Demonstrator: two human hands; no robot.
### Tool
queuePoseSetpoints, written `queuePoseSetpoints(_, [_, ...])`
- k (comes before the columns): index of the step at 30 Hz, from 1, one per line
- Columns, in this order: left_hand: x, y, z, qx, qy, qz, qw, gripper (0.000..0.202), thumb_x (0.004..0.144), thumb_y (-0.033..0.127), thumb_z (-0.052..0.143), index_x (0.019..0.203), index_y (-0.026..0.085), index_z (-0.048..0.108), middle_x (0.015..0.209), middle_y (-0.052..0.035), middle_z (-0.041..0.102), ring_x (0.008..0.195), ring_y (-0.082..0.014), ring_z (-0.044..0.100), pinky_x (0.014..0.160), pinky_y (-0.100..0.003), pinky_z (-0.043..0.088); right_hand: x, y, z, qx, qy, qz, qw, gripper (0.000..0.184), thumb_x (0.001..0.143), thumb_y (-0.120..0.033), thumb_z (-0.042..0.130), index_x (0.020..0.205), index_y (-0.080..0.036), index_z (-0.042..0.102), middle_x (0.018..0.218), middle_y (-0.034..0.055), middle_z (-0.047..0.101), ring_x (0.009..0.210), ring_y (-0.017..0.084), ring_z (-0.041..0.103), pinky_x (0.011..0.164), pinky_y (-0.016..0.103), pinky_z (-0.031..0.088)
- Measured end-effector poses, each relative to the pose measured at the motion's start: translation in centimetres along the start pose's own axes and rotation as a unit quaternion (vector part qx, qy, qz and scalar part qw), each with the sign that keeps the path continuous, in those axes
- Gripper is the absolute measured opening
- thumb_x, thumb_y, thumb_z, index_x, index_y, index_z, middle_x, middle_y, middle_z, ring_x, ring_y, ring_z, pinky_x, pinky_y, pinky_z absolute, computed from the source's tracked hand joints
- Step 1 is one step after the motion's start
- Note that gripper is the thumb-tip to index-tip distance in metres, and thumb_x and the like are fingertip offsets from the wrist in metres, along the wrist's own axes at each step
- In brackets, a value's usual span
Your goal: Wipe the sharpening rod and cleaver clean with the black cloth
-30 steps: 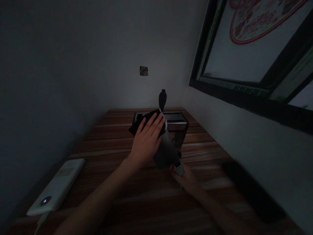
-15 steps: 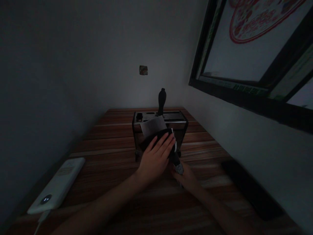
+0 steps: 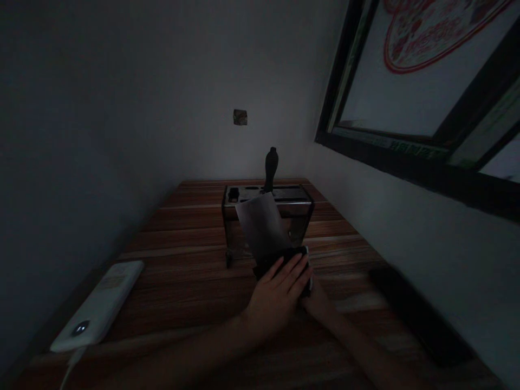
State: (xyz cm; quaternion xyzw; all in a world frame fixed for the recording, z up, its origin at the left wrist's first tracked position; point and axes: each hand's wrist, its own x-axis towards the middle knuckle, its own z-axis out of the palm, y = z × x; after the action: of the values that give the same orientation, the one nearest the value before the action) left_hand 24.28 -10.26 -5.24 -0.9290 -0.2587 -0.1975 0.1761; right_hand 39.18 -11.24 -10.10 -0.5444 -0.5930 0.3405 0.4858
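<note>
A cleaver with a broad grey blade [image 3: 263, 227] stands tilted upward in front of a metal knife block [image 3: 298, 208]. My right hand [image 3: 314, 300] grips the cleaver's handle low down and is mostly hidden behind my left hand. My left hand [image 3: 278, 295] presses a dark cloth [image 3: 284, 259] flat against the base of the blade, near the handle, fingers stretched out over it. One black knife handle [image 3: 271, 169] sticks up out of the block.
The block stands on a wooden striped table [image 3: 182, 260] in a dim corner. A white power bank [image 3: 97, 306] with a cable lies at the left edge. A dark flat object [image 3: 418, 314] lies along the right wall under a framed picture [image 3: 422, 81].
My left hand has slid the dark cloth down the blade from its tip to near the handle, uncovering the grey blade. The right hand has kept the cleaver in place.
</note>
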Motion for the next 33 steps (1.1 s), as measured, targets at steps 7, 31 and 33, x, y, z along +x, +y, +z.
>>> queuePoseSetpoints(7, [0.1, -0.2, -0.4, -0.007, -0.008, 0.000, 1.000, 0.044, 0.092, 0.024, 0.031, 0.136, 0.019, 0.028, 0.146, -0.0025, 0.020, 0.135, -0.0162, 0.014, 0.108, -0.036, 0.019, 0.0, 0.3, 0.1, 0.003, 0.012, 0.023, 1.000, 0.053, 0.053, -0.015, 0.057, 0.105, -0.020, 0.053, 0.107, 0.0148, 0.063, 0.103, 0.032, 0.058, 0.089, 0.048, 0.045])
queuePoseSetpoints(31, [3.1, -5.3, -4.5, 0.009, 0.031, -0.074, 0.997, 0.052, 0.085, 0.020, 0.043, 0.136, 0.018, 0.029, 0.145, -0.0023, 0.025, 0.134, -0.0179, 0.017, 0.110, -0.039, 0.017, 0.7, -1.9, 0.4, -0.017, -0.032, 0.003, 0.999, 0.015, 0.069, -0.026, 0.054, 0.082, -0.018, 0.056, 0.073, 0.0016, 0.062, 0.068, 0.016, 0.055, 0.064, 0.027, 0.046])
queuePoseSetpoints(33, [3.7, -6.1, -5.0, 0.007, 0.047, -0.091, 0.995, 0.052, 0.085, 0.019, 0.043, 0.136, 0.017, 0.030, 0.144, -0.0037, 0.026, 0.134, -0.0183, 0.018, 0.110, -0.039, 0.017, 0.7, -1.9, 0.4, -0.020, -0.031, 0.018, 0.999, 0.013, 0.070, -0.029, 0.055, 0.077, -0.018, 0.055, 0.067, 0.0000, 0.059, 0.063, 0.014, 0.053, 0.059, 0.024, 0.044])
